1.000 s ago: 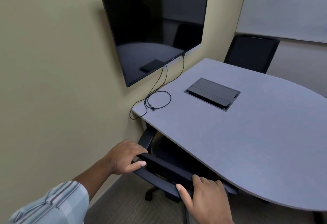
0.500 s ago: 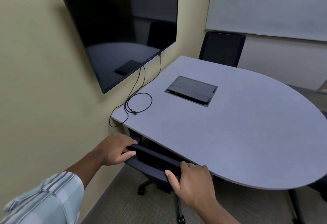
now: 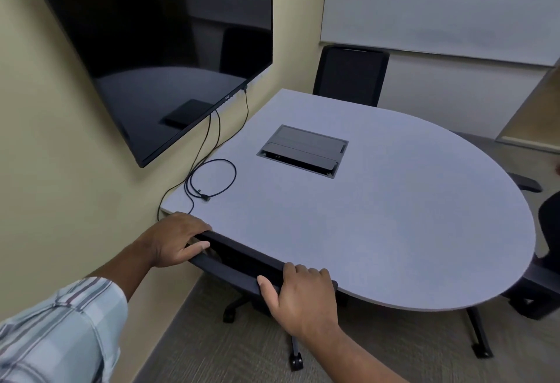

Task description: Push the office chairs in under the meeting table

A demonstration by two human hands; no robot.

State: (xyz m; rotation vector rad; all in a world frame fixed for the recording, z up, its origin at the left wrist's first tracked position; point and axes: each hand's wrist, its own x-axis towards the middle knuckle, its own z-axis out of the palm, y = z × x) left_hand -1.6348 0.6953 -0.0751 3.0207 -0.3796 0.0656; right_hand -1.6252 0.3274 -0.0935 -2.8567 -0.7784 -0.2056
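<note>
With its backrest against the table (image 3: 378, 231) edge, the chair (image 3: 230, 267) is gripped by both hands: left (image 3: 172, 240), right (image 3: 303, 298).

Small office meeting room: grey rounded table (image 3: 378, 231) with inset cable box (image 3: 303, 150), black swivel chairs (image 3: 350, 75), wall-mounted dark screen (image 3: 157, 49), whiteboard (image 3: 439, 4), beige walls, carpet floor
</note>
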